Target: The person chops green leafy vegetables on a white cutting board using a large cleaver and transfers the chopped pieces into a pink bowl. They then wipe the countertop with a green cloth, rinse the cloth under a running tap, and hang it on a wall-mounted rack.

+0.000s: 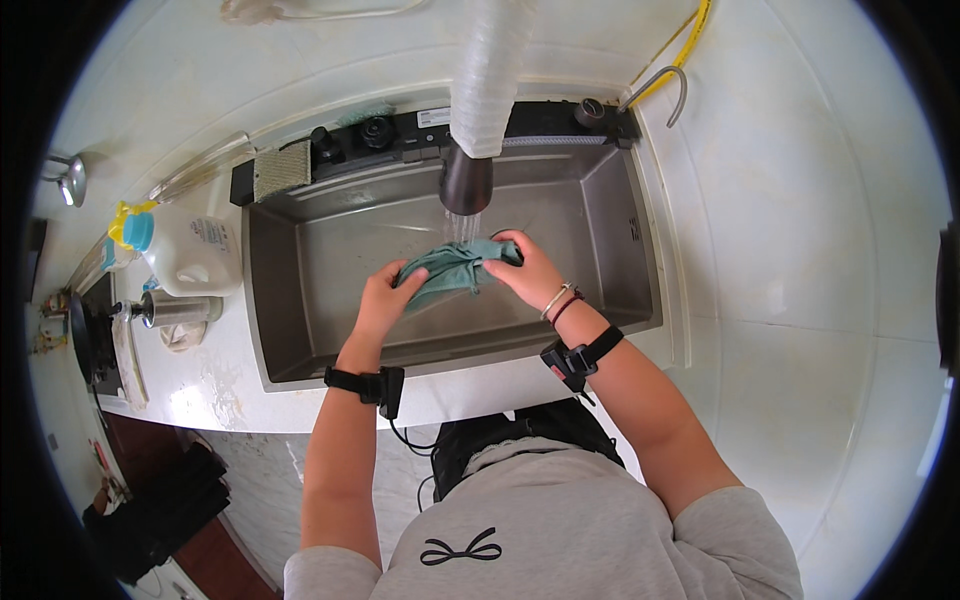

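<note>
A wet green cloth (454, 268) is stretched between my two hands over a metal sink basin (360, 315). My left hand (388, 294) grips its left end, thumb on top. At the right end, my right hand (529, 271) pinches the cloth between thumb and fingers. Water runs onto the cloth from the dark spray head of the faucet (466, 184) just above it. The faucet's upper part is wrapped in white plastic (487, 82). Each forearm wears a black strap with a small device, and bracelets circle my right wrist.
Left of the sink, a large white jug with a blue cap (195, 255) and a metal pump bottle (176, 308) stand on the white counter (225, 397). A woven scrubbing pad (283, 171) hangs at the sink's back left corner. A person in dark clothes (161, 510) is at the lower left.
</note>
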### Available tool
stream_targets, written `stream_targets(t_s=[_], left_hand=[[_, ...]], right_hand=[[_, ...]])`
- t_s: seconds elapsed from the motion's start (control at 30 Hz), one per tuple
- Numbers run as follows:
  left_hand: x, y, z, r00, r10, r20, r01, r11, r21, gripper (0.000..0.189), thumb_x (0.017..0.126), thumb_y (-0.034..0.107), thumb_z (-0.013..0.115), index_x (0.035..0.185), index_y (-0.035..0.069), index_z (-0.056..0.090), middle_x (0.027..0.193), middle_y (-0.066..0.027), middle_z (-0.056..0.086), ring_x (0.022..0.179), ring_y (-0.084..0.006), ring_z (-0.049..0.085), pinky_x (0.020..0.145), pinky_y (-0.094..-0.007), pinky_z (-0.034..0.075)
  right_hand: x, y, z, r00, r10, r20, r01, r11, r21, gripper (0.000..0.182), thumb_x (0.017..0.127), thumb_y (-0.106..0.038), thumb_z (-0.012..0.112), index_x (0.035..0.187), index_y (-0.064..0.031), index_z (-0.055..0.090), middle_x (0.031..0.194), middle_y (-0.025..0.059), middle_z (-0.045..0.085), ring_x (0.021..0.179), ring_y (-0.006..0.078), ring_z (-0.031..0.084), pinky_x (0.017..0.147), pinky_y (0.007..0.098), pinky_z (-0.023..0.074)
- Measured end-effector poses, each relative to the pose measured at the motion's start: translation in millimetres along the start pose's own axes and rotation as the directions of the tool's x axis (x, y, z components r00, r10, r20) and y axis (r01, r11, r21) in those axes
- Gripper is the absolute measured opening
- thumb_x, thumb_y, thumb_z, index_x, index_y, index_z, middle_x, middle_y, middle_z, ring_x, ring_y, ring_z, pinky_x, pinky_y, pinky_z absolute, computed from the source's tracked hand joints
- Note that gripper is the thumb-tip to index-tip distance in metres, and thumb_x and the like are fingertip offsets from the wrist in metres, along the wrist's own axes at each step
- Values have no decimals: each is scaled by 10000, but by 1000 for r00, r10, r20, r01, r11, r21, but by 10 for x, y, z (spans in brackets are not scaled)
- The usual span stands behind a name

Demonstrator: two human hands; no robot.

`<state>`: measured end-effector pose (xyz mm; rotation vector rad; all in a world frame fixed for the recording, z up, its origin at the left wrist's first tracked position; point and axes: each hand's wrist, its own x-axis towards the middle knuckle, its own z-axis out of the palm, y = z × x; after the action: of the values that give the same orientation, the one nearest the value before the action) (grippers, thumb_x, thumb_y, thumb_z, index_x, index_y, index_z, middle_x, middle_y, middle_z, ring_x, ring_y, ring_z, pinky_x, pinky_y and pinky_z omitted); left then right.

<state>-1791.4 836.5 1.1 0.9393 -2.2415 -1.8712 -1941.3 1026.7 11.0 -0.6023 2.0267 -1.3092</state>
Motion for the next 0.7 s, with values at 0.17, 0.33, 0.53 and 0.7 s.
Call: stream_targets(t_s=[0.17,0.33,0.53,0.7], left_hand=[[-11,-94,-60,1000,25,5,-26,989,149,292,809,254,623,950,-3,620,750,-84,623,691,-152,565,656,-276,446],[15,-140,-55,993,19,-118,8,976,220,282,821,233,592,974,-3,619,787,-159,638,713,-264,603,674,-335,461],[6,-51,-70,962,-54,-269,113,971,212,328,857,310,547,924,-4,615,728,-167,618,647,-237,580,640,-333,448],[76,-148,-90,973,-161,-163,130,974,-188,292,883,259,537,895,-20,624,718,-70,623,666,-149,571,630,-287,443]], right_hand=[[58,100,-8,970,244,-12,-239,959,154,347,835,-332,556,945,-2,573,749,87,609,664,159,574,655,284,458],[61,304,-59,964,266,-22,-258,949,181,292,875,-323,487,890,-49,586,796,38,599,732,139,556,677,299,463],[-46,95,-51,918,349,188,-380,642,666,316,875,-364,492,1021,-91,558,939,41,592,776,163,585,736,364,496],[-69,48,-86,913,254,319,-395,747,535,364,870,-397,539,977,-51,576,895,23,599,772,122,563,730,310,475]])
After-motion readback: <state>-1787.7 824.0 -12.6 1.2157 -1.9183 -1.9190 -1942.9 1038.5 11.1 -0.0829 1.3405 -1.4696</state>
